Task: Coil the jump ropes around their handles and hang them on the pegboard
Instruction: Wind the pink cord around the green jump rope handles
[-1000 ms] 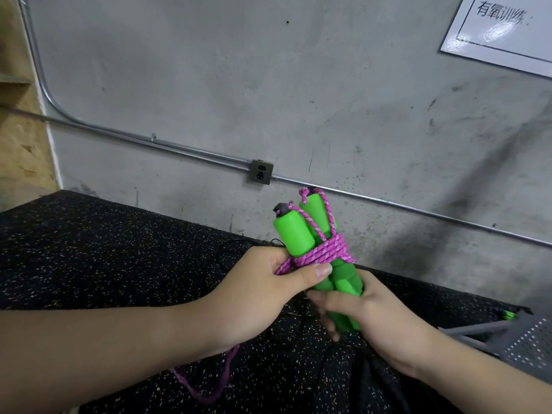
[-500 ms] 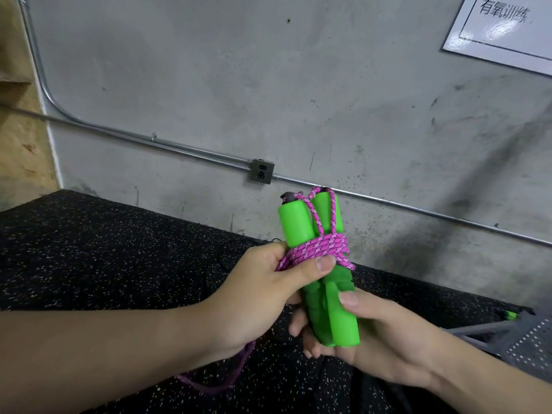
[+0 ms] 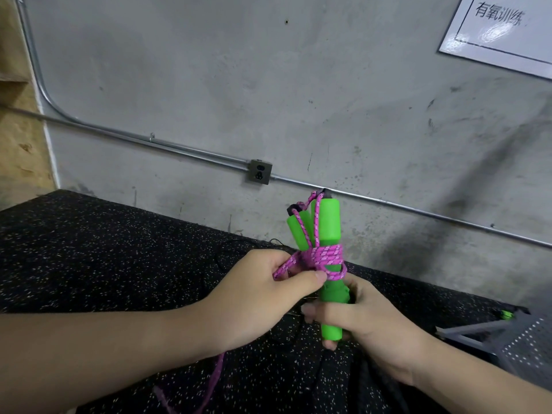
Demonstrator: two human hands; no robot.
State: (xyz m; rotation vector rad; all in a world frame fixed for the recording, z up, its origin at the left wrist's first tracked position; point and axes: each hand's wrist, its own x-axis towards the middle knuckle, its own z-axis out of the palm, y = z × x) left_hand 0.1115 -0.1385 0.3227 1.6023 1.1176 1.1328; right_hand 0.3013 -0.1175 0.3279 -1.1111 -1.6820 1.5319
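Observation:
Two bright green jump rope handles point(image 3: 328, 231) stand upright side by side in the middle of the view. My right hand point(image 3: 364, 321) grips their lower ends. A pink speckled rope point(image 3: 324, 258) is wound several times around the middle of the handles. My left hand point(image 3: 268, 294) pinches a strand of that rope just left of the coil, thumb on top. The loose rest of the rope point(image 3: 216, 375) hangs below my left wrist. A grey perforated board point(image 3: 528, 345) lies at the right edge, partly cut off.
A black speckled rubber mat point(image 3: 104, 258) covers the floor below. Behind it rises a grey concrete wall with a metal conduit point(image 3: 179, 149) and a junction box point(image 3: 260, 171). A white sign point(image 3: 498, 28) hangs top right. Thin black cords point(image 3: 239, 246) lie on the mat.
The handles have turned upright and risen slightly. My left hand has drawn the pink strand out to the left of the coil. My right hand has regripped lower on the handles.

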